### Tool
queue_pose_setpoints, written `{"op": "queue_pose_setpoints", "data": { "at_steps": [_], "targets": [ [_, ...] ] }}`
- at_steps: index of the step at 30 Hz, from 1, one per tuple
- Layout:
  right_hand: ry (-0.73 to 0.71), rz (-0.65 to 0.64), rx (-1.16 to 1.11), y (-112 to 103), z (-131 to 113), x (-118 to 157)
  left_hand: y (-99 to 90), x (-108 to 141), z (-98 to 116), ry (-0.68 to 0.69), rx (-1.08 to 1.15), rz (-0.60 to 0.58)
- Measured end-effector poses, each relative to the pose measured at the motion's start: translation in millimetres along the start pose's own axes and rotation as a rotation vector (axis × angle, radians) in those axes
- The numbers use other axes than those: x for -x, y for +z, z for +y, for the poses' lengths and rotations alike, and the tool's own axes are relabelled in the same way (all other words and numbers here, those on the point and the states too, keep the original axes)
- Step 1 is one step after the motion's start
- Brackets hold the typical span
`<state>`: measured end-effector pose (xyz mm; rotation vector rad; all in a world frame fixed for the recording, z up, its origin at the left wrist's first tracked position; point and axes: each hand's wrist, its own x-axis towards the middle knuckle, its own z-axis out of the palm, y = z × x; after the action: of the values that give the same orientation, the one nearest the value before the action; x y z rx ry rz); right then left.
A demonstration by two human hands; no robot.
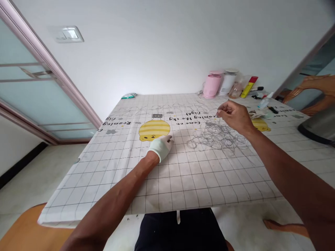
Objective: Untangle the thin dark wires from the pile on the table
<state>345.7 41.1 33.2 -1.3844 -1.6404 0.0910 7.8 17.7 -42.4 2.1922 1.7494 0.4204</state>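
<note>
My left hand [162, 143], in a white and pale green glove, rests on the tablecloth beside the printed yellow balloon. Its fingers are loosely bent with a gap showing between them, and I see nothing in them. My right hand [233, 115] is bare and raised over the back of a loose tangle of thin grey wire or thread [222, 139]. Thumb and fingertips are pinched together there, apparently on one fine strand, too thin to follow clearly. Faint strands [162, 108] also lie across the far part of the cloth.
A pink cylinder-shaped device [211, 85], a white one [227, 83], a yellow and red can [248, 87] and a small clear bottle [265, 101] stand back right. A dark-rimmed metal object [318, 122] is at right. A green packet [129, 95] lies back left. Wooden chairs flank the table.
</note>
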Motion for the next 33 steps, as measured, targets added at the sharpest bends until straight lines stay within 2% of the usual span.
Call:
{"op": "queue_pose_setpoints", "data": {
  "at_steps": [2, 5, 8, 10, 14, 18, 23, 28, 30, 33],
  "targets": [
    [0.01, -0.018, -0.033, 4, -6, 1, 1.4, -1, -1, 0.012, -0.009, 0.008],
    [0.003, 0.03, -0.097, 12, -20, 4, 3.2, -2, -3, 0.028, -0.003, 0.008],
    [0.023, -0.052, -0.048, 21, -29, 6, 4.7, -3, -4, 0.02, 0.018, 0.004],
    [0.064, -0.099, -0.037, 30, -30, 6, 6.2, -3, -5, 0.023, 0.027, 0.01],
    [0.177, -0.124, -0.189, 46, -24, 12, 9.1, -2, -6, 0.059, 0.027, 0.032],
    [0.217, -0.098, -0.289, 56, -20, 26, 8.6, 0, -4, 0.051, 0.029, 0.031],
    [0.278, -0.191, -0.546, 59, -20, 39, 9.7, 2, 0, 0.016, 0.09, 0.048],
    [0.342, -0.233, -0.688, 54, -21, 42, 15.8, 6, 6, 0.055, 0.116, 0.056],
    [0.354, -0.265, -0.689, 50, -20, 42, 16.7, 8, 9, 0.037, 0.118, 0.074],
    [0.309, -0.237, -0.543, 44, -18, 41, 15.9, 11, 16, -0.022, 0.127, 0.089]
  ]
}}
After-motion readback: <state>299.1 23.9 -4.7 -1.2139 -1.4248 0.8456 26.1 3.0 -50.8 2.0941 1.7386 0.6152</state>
